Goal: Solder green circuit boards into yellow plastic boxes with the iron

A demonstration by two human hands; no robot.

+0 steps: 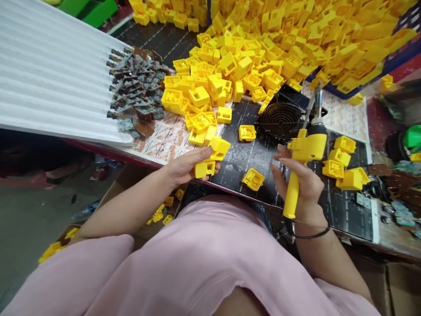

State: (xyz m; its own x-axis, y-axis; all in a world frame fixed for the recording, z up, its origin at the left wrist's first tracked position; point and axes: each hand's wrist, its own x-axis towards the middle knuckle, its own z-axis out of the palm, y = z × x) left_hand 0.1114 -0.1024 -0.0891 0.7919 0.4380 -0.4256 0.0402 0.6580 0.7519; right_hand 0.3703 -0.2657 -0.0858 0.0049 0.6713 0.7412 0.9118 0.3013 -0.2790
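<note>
My left hand [189, 166] is closed on small yellow plastic housings [204, 168] at the table's front edge; the thumb lies on top of them. My right hand [304, 180] holds a yellow soldering gun [307, 147] by its handle, its metal tip pointing up and away. Some right-hand fingers stick out to the left of the handle. Between the hands, one yellow housing [253, 178] lies open side up on the black mat, and another [247, 133] sits farther back.
A big heap of yellow housings [243, 66] spreads across the back. Circuit boards with wires [138, 83] lie beside a white ribbed sheet [55, 70] at left. A black fan [281, 118] stands behind the gun; several housings [350, 177] lie right.
</note>
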